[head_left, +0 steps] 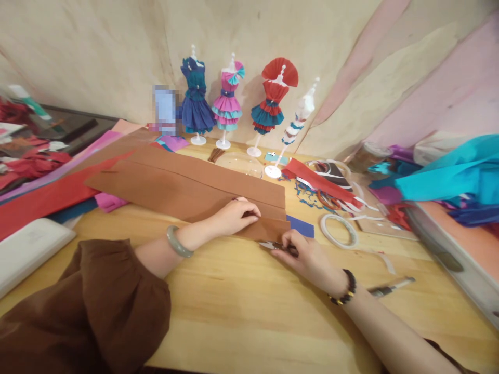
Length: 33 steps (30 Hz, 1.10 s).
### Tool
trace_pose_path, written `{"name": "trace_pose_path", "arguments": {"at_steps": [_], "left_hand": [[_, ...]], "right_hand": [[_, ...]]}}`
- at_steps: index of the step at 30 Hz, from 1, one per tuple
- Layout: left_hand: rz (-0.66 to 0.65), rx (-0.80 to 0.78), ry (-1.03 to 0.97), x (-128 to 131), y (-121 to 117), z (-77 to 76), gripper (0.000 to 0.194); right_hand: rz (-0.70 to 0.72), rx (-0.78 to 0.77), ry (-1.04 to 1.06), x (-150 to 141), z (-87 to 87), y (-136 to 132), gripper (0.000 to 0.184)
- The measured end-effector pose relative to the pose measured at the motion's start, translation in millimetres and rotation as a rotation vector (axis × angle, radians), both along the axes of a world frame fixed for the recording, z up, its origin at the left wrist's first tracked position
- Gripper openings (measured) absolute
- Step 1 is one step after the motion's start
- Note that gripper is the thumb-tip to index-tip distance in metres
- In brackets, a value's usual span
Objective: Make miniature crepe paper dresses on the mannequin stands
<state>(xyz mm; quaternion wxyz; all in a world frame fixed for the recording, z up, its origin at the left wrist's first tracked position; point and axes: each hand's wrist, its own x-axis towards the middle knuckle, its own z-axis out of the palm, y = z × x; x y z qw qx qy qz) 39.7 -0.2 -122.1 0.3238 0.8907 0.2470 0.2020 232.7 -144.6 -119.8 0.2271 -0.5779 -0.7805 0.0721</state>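
My left hand (236, 217), with a pale bangle at the wrist, lies over brown crepe paper (167, 189). Its fingers are curled, and thumb and forefinger come close together at a front strip of the paper; the other fingertips are hidden. In my right hand (307, 254), which wears a dark bead bracelet, is a pair of small scissors (268, 245). The fingers close round the dark handles, and the pointed blades face left at the front edge of the brown paper. A blue piece of paper (302, 226) shows just behind my right hand.
Several small dress stands (197, 96) line the wall. To the right are a tape roll (339, 231), a craft knife (392, 286), red strips (323, 182) and turquoise paper (452, 171). A white case (35, 254) and red paper (62, 192) lie left.
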Motion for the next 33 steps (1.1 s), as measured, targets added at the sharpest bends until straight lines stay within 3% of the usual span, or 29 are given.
{"name": "trace_pose_path", "arguments": {"at_steps": [5,10,14,20,26,29,33], "left_hand": [[-0.006,0.004,-0.006,-0.6,1.3,-3.3,0.011],[0.017,-0.004,-0.009,-2.2,1.2,-4.4,0.012],[0.058,-0.035,-0.007,-3.5,-0.2,-1.5,0.011],[0.042,-0.151,-0.081,-4.6,1.2,-2.8,0.009],[-0.009,-0.284,-0.159,-4.4,3.8,-7.2,0.009],[-0.044,-0.348,-0.196,-5.1,4.8,-7.4,0.01],[-0.104,-0.449,-0.204,-7.1,7.0,-4.5,0.02]], "right_hand": [[0.003,-0.121,0.039,13.6,5.5,-3.2,0.018],[0.029,-0.267,0.07,26.8,25.6,-15.1,0.016],[0.032,-0.329,0.03,20.2,40.3,-29.4,0.017],[-0.07,-0.231,-0.017,4.8,43.7,-39.8,0.021],[-0.181,0.037,-0.139,8.2,34.5,-37.2,0.026],[-0.147,0.074,-0.194,14.1,30.1,-27.4,0.028],[0.014,-0.006,-0.163,23.4,32.8,-7.0,0.028]]}}
